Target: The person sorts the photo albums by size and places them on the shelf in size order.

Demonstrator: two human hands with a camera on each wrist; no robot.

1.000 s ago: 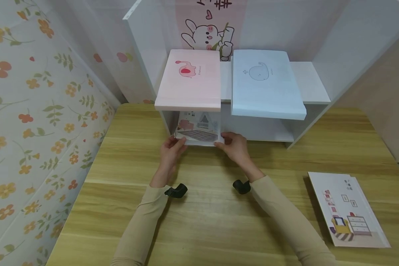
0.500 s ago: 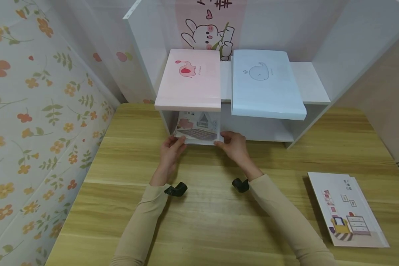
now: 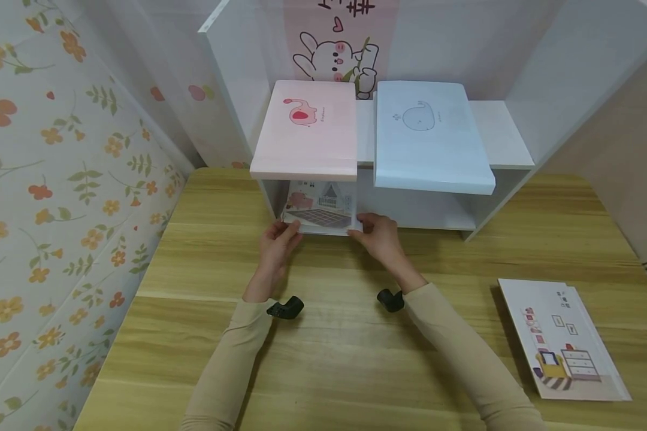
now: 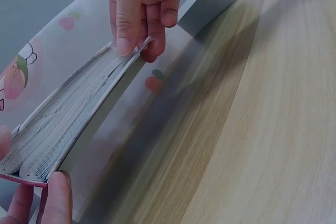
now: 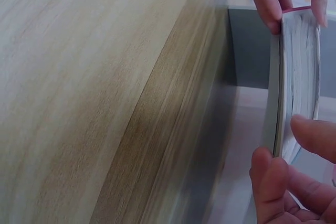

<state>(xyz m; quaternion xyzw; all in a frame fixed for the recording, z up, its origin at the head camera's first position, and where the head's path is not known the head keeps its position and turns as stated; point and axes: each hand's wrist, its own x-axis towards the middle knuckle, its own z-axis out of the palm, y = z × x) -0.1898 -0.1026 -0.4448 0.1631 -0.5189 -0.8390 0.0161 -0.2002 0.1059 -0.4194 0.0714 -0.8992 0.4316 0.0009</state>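
A thick hardcover book (image 3: 323, 209) with a pale illustrated cover lies flat in the lower left compartment of the white shelf (image 3: 416, 208), its front edge toward me. My left hand (image 3: 275, 248) pinches the near left corner, and my right hand (image 3: 380, 240) pinches the near right corner. Thumbs are on the upper cover, with fingers curled at the sides and beneath. The left wrist view shows its bulging page edges (image 4: 79, 111) between two covers. The far part of the book is hidden under the pink elephant box (image 3: 307, 134).
Above, a light blue whale box (image 3: 431, 131) sits beside the pink one, both jutting past the shelf board. A pale illustrated book (image 3: 563, 341) lies on the wooden table (image 3: 334, 377) at the right. Flowered fabric (image 3: 64, 239) hangs along the left side.
The book's front edge sits very slightly farther into the compartment than a second ago. Both hands keep their hold on its corners.
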